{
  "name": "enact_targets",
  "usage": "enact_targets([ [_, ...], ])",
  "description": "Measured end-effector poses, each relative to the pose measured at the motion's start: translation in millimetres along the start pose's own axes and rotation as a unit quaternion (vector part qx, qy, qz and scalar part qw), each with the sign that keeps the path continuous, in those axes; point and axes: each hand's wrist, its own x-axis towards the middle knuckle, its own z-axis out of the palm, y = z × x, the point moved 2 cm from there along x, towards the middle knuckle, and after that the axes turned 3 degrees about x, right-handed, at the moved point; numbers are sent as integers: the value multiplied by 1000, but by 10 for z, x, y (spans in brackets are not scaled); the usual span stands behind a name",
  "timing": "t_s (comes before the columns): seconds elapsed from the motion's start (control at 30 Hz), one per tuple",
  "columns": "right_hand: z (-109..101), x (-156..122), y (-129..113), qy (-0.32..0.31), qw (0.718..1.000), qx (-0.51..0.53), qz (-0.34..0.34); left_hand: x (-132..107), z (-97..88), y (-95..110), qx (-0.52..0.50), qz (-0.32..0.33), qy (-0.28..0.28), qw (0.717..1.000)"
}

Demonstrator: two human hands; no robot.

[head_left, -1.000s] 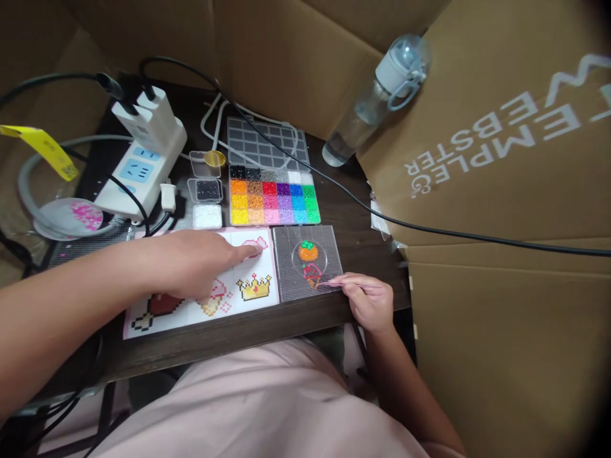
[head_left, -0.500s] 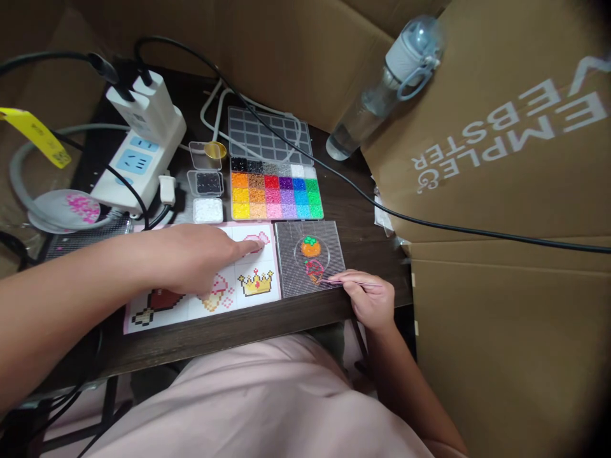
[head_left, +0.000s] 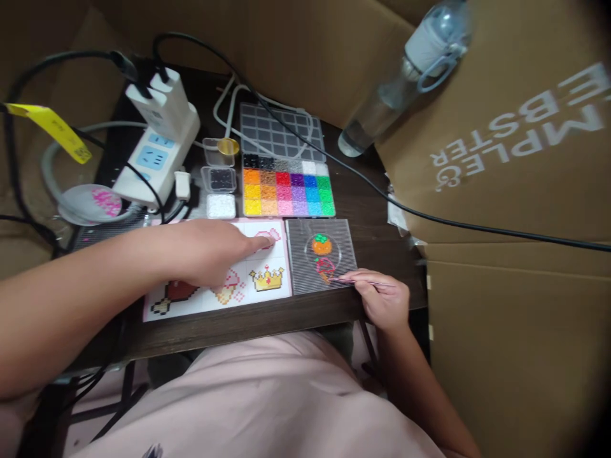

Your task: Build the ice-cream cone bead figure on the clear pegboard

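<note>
My left hand [head_left: 205, 251] lies over a printed pattern sheet [head_left: 282, 259], its index finger stretched out onto a pink design near the sheet's top right. A crown and part of an ice cream cone show below; the hand and forearm cover other designs. In my right hand [head_left: 386, 300] are thin pink tweezers [head_left: 344, 280], pinched between the fingers. Their tip meets the lower part of a pink-and-brown bead ice cream cone [head_left: 325, 267] on the clear pegboard [head_left: 298, 280]. Just above that cone sits an orange bead persimmon [head_left: 321, 245] with green leaves.
Behind the sheet stands an open bead case [head_left: 289, 217] with many colours. Small boxes of black beads [head_left: 222, 179] and white beads [head_left: 221, 205] are left of it. A power strip [head_left: 153, 159], a water bottle [head_left: 382, 105] and a black cable [head_left: 353, 170] surround the work.
The whole view has shifted, so table and hands appear slightly further right. My left finger stays on the pink design, and the tweezers remain at the bead cone.
</note>
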Motion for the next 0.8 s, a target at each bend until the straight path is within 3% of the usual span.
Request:
enact_targets([
  [0.43, -12, -28, 52, 9, 1000, 4, -14, -97, -140, 100, -9, 4, -24, 1000],
  [0.8, 1, -15, 57, 15, 1000, 17, -10, -43, -58, 50, 8, -1, -10, 1000],
])
